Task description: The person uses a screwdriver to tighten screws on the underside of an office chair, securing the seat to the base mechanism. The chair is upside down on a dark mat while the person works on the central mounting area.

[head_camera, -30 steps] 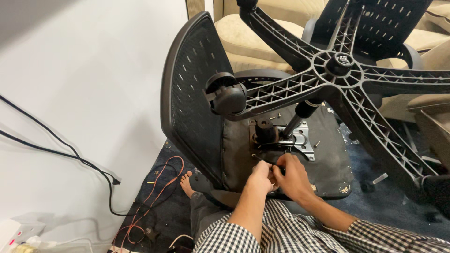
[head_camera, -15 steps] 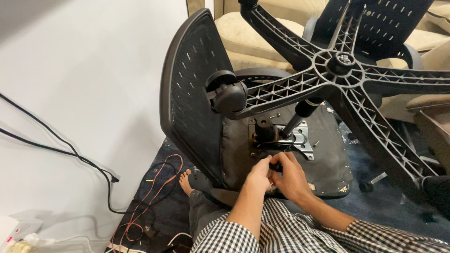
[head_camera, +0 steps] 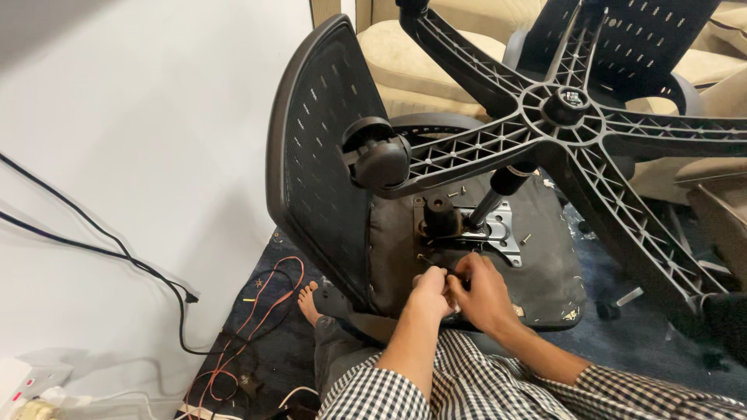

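Black fabric covers the underside of the upturned office chair seat (head_camera: 545, 264), and both hands meet at its near edge, just below the silver metal mounting plate (head_camera: 502, 233) bolted at its middle. The left hand (head_camera: 428, 295) has its fingers curled in and pressed together against the seat; the right hand (head_camera: 478, 294) touches it, fingers bent around something small and dark that is too hidden to name. From the plate a black gas-lift column (head_camera: 498, 194) rises to the black five-armed plastic chair base (head_camera: 564, 109), with a black caster wheel (head_camera: 377, 155) on its left arm. A black mesh backrest (head_camera: 319, 155) stands upright along the seat's left edge. Loose screws (head_camera: 457, 191) lie on the seat's far part. A bare foot (head_camera: 310, 302) rests on the dark carpet (head_camera: 288, 342) beside red and black wires (head_camera: 257, 311).
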